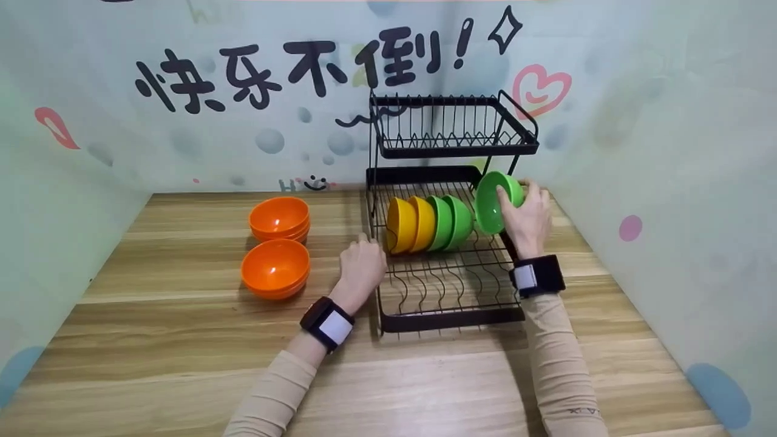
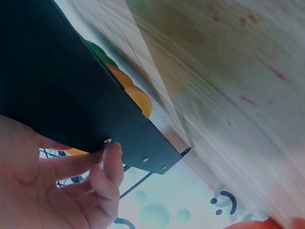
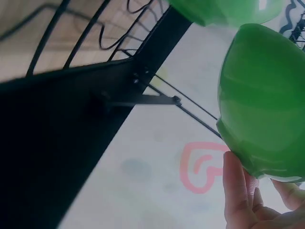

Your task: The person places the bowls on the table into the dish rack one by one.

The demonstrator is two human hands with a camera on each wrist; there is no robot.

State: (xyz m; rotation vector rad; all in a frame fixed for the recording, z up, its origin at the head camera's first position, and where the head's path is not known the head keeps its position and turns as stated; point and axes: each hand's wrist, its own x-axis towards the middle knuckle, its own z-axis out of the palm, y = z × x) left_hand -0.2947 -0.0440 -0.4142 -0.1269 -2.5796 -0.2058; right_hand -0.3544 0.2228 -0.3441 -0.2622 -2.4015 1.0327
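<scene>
Gripping a green bowl [image 1: 496, 200] with curled fingers, the right hand [image 1: 529, 218] holds it tilted over the rack's [image 1: 446, 318] right edge. Left hand [image 1: 362, 264], fingers loosely curled, touches the rack's left edge.

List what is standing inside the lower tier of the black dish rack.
On the lower tier of the dish rack, four bowls stand on edge: two yellow bowls and two green bowls. They overlap, hiding each other's insides. The right hand holds another green bowl at the rack's right side.
</scene>
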